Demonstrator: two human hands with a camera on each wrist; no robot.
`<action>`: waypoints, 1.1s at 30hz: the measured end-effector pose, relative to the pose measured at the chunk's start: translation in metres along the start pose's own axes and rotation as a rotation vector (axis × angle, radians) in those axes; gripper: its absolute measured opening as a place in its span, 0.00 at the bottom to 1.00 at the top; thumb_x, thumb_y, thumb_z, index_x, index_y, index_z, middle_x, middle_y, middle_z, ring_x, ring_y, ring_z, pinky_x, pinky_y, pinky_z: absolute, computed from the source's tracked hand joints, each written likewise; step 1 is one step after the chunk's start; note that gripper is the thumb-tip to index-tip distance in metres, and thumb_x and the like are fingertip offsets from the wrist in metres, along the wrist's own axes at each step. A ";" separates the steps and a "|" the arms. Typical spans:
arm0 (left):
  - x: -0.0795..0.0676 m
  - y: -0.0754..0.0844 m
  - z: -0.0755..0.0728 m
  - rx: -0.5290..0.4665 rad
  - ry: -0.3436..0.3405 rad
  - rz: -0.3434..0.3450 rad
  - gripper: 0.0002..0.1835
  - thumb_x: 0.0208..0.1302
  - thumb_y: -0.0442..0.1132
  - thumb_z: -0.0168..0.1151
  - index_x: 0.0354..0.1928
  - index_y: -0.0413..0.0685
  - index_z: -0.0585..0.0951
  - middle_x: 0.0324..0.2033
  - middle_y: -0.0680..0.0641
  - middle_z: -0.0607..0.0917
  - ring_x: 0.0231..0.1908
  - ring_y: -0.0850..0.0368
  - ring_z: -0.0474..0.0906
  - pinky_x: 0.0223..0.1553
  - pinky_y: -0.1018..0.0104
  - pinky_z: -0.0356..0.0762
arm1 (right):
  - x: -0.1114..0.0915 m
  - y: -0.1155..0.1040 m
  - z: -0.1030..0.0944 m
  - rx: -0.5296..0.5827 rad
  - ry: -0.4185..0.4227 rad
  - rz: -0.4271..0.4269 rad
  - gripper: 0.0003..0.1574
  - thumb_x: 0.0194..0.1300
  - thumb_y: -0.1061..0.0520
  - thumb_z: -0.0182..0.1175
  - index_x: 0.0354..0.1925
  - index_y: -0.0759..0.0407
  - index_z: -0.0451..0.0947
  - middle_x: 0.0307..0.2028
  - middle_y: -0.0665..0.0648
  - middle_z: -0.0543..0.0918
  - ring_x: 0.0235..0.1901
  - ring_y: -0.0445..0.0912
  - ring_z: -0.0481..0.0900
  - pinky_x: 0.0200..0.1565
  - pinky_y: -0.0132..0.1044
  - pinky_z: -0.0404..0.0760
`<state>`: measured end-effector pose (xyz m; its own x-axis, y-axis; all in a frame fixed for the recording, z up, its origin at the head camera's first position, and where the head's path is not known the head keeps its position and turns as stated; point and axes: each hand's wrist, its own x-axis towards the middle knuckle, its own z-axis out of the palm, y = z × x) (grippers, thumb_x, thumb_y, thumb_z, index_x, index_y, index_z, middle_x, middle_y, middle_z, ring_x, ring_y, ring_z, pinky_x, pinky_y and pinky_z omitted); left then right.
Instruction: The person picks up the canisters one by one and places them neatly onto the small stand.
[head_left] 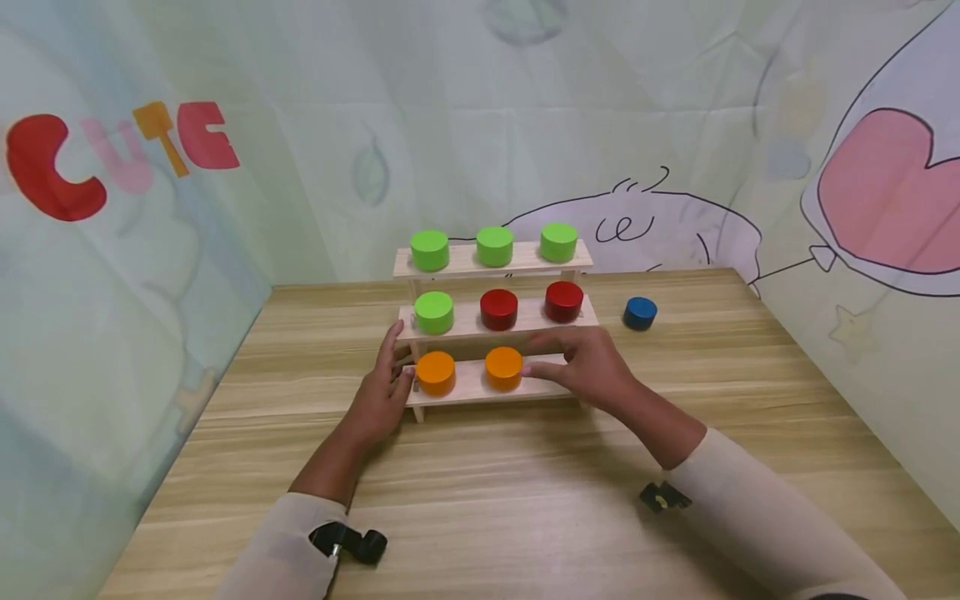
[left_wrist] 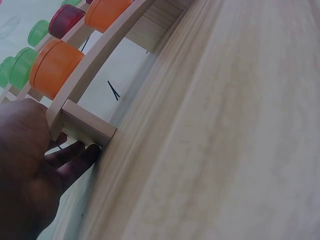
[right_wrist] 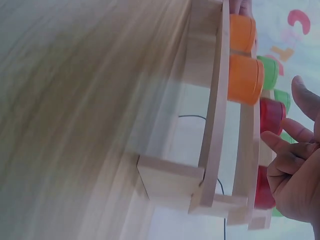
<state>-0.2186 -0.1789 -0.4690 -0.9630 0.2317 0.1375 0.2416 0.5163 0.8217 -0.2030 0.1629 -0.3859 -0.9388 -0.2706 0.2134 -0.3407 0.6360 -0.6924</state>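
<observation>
A three-tier wooden rack (head_left: 480,392) stands on the table. Its bottom step bears an orange cylinder (head_left: 436,373) at the left and another orange cylinder (head_left: 503,369) near the middle. My left hand (head_left: 381,400) grips the rack's left end; in the left wrist view its fingers (left_wrist: 75,162) curl beneath the bottom step, beside the leg. My right hand (head_left: 588,367) hovers over the right part of the bottom step, thumb and forefinger spread. From the right wrist, the thumb (right_wrist: 306,97) stands apart from the orange cylinder (right_wrist: 245,79), with nothing held.
Three green cylinders (head_left: 494,247) line the top step. On the middle step are one green cylinder (head_left: 434,312) and two red cylinders (head_left: 498,310). A blue cylinder (head_left: 640,313) sits on the table (head_left: 517,508) right of the rack. A printed curtain (head_left: 315,167) hangs behind.
</observation>
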 end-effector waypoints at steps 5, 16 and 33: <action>0.000 0.000 0.000 -0.001 0.004 0.003 0.42 0.89 0.41 0.44 0.88 0.79 0.34 0.83 0.32 0.65 0.79 0.30 0.69 0.78 0.32 0.68 | 0.000 0.005 -0.011 0.017 0.048 0.009 0.25 0.62 0.48 0.83 0.56 0.52 0.93 0.57 0.54 0.93 0.60 0.55 0.89 0.56 0.51 0.92; -0.001 0.000 0.001 0.000 0.004 0.011 0.41 0.89 0.40 0.44 0.89 0.76 0.35 0.82 0.31 0.65 0.79 0.29 0.68 0.78 0.32 0.67 | 0.003 0.027 -0.042 0.054 0.230 -0.066 0.17 0.66 0.54 0.80 0.51 0.58 0.93 0.51 0.58 0.95 0.54 0.51 0.89 0.45 0.25 0.84; -0.002 0.002 0.000 0.004 0.002 0.007 0.42 0.89 0.39 0.44 0.89 0.75 0.34 0.82 0.31 0.65 0.79 0.29 0.69 0.78 0.33 0.68 | 0.018 0.067 -0.081 0.103 0.343 0.187 0.30 0.74 0.37 0.71 0.52 0.62 0.91 0.59 0.62 0.89 0.58 0.49 0.82 0.55 0.37 0.83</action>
<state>-0.2167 -0.1783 -0.4676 -0.9615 0.2338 0.1444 0.2489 0.5180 0.8183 -0.2473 0.2587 -0.3728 -0.9528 0.1115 0.2825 -0.1714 0.5706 -0.8031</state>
